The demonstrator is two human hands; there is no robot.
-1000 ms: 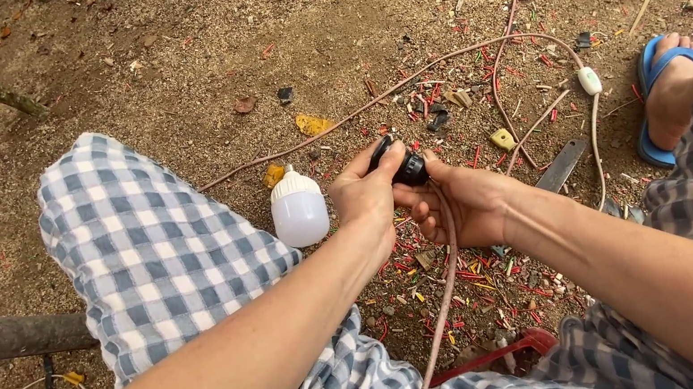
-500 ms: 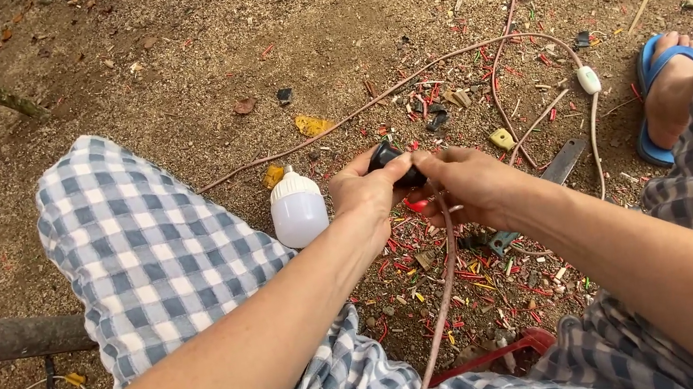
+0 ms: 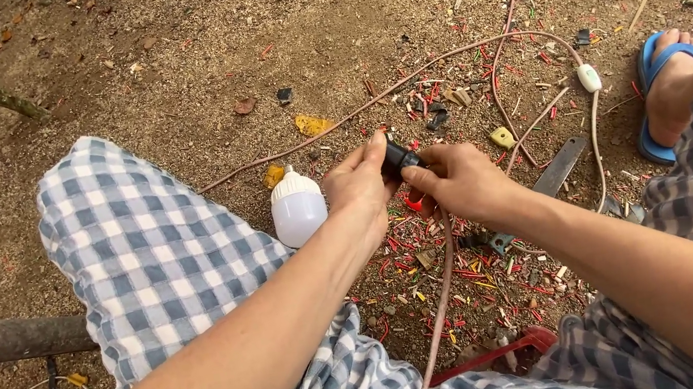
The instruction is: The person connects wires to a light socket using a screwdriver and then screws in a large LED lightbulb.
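Observation:
My left hand (image 3: 356, 186) and my right hand (image 3: 456, 181) meet above the dirt ground, both gripping a small black lamp socket (image 3: 400, 158) between thumbs and fingertips. A pinkish-brown cable (image 3: 439, 299) runs down from the socket between my knees. A white bulb (image 3: 297, 208) lies on the ground just left of my left hand, against my checked trouser leg (image 3: 148, 258). The socket's far end is hidden by my fingers.
More cable loops over the ground with a small white inline switch (image 3: 588, 77). Red and yellow wire scraps litter the dirt. A flat metal blade (image 3: 560, 167) lies right of my hands. My foot wears a blue sandal (image 3: 653, 93). A red tool handle (image 3: 495, 354) lies near my lap.
Both hands have kept hold of the black socket and shifted their fingers slightly around it, turning it a little. The bulb and the cable on the ground have not moved.

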